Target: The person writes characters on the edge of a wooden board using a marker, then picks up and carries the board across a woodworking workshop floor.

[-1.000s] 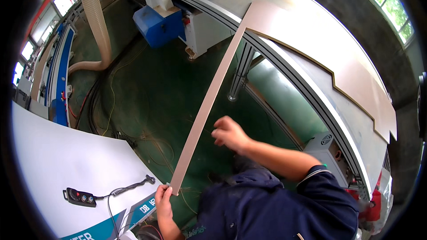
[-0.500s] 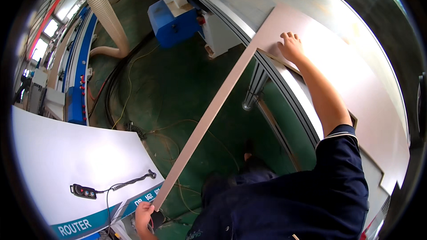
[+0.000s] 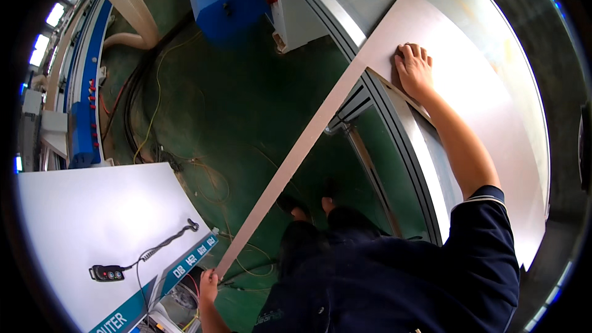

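A pale pinkish-brown board (image 3: 475, 92) lies on a metal-topped table, its surface glossy with glare. From its near-left corner a long narrow strip (image 3: 296, 154) runs off the table edge, slanting down across the floor toward me. My left hand (image 3: 209, 283) grips the strip's lower end between thumb and fingers. Flat on the board near its inner edge rests my right hand (image 3: 415, 71), fingers slightly bent and palm down. The underside of the board is mostly hidden.
A white machine cabinet (image 3: 105, 209) stands at lower left, bearing a black corded hand control (image 3: 108, 272). The table's metal edge rail (image 3: 394, 123) curves past my right side. A blue machine box (image 3: 225, 3) stands ahead. Cables (image 3: 132, 105) and a ribbed hose (image 3: 129, 6) lie to the left.
My right hand has settled flatter on the board. The view has shifted, and my left hand still grips the strip's end, which appears slightly higher in the picture.
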Available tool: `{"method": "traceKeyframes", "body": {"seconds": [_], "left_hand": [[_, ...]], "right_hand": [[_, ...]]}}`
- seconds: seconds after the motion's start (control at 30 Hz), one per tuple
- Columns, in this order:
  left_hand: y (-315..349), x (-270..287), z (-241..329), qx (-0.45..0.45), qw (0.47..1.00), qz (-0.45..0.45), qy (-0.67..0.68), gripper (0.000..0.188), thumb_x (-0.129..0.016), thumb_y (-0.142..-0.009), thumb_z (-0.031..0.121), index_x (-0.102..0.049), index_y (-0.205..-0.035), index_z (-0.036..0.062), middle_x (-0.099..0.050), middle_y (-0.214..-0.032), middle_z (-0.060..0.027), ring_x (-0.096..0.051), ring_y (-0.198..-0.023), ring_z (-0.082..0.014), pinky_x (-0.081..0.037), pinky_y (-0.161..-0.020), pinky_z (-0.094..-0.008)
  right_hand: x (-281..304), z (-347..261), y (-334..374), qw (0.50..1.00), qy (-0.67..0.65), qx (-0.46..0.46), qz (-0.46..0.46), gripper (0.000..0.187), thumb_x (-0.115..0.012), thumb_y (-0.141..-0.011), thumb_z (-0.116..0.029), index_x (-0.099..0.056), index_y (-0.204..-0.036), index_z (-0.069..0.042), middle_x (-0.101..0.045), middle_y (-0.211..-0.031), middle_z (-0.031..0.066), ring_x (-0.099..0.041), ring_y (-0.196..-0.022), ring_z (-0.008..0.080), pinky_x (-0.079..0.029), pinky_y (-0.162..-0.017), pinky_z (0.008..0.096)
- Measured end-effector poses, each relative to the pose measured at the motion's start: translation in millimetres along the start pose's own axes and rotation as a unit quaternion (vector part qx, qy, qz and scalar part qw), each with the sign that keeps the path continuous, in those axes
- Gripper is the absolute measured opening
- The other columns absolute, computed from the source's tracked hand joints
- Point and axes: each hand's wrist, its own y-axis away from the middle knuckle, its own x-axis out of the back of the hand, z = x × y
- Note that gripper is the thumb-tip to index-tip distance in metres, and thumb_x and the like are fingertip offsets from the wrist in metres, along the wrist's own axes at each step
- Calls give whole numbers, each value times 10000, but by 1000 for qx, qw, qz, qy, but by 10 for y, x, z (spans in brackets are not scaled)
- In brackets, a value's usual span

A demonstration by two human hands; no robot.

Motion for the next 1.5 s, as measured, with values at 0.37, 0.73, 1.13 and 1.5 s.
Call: {"method": "traceKeyframes", "body": {"seconds": [0.37,0.73,1.13,1.5], "left_hand": [[-98,-255,-473,296,919,140,-221,642,-759,-806,308,-509,-1297,-22,-449,-1357,-227,-480,-1193,-372,-424,-993,-441],[-2317,-1714,3833,-288,949,-68,110,919,-809,-753,395,-325,-1443,28,-334,-1451,-224,-448,-1277,-374,-397,-1051,-447],[-2933,-2508,5526,-318,943,-32,95,866,-790,-736,310,-339,-1399,-18,-402,-1391,-272,-427,-1294,-409,-391,-1060,-433],[-2737,-2693,2690,-13,992,-110,-56,723,-691,-805,329,-405,-1355,-42,-515,-1315,-295,-499,-1233,-424,-422,-1024,-443]], "right_hand": [[69,-103,1,1000,-2,-9,-7,348,-489,-940,-295,-548,-1208,-81,-525,-1236,119,-457,-1178,321,-333,-988,438],[4,-51,3,1000,-20,-20,9,347,-507,-926,-304,-565,-1180,-75,-534,-1233,119,-459,-1194,325,-333,-1015,434],[-45,-17,11,999,-35,-18,29,314,-513,-915,-305,-570,-1136,-89,-533,-1204,115,-463,-1160,319,-340,-993,427],[-1,-50,-21,998,-42,-23,29,332,-526,-907,-296,-577,-1166,-94,-543,-1217,109,-469,-1178,315,-341,-1007,425]]}}
